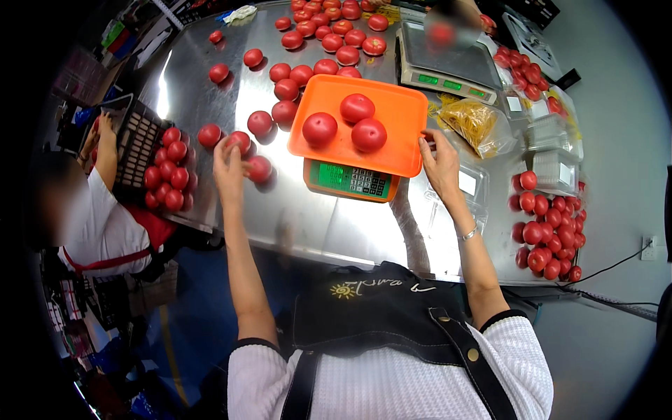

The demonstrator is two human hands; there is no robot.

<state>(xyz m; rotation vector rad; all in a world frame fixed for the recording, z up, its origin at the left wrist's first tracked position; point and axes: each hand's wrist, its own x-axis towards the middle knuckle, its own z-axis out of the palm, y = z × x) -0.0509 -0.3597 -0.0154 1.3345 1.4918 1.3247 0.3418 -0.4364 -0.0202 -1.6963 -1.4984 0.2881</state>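
An orange tray [399,119] sits on a green-fronted scale [348,180] on the steel table [322,224]. Three red tomatoes [320,128] lie on the tray. My left hand [229,164] is left of the scale, fingers closed around a tomato [239,140] on the table, with another tomato [259,169] just beside it. My right hand [441,164] rests at the tray's right edge, fingers touching the rim, nothing held in it.
Loose tomatoes [322,35] cover the far table. A second scale [448,66] stands behind, with a bag of yellow netting [472,122] and clear plastic boxes [553,150] to the right. Tomato piles lie at right [549,234] and left [166,175]. Another person [98,210] works at left.
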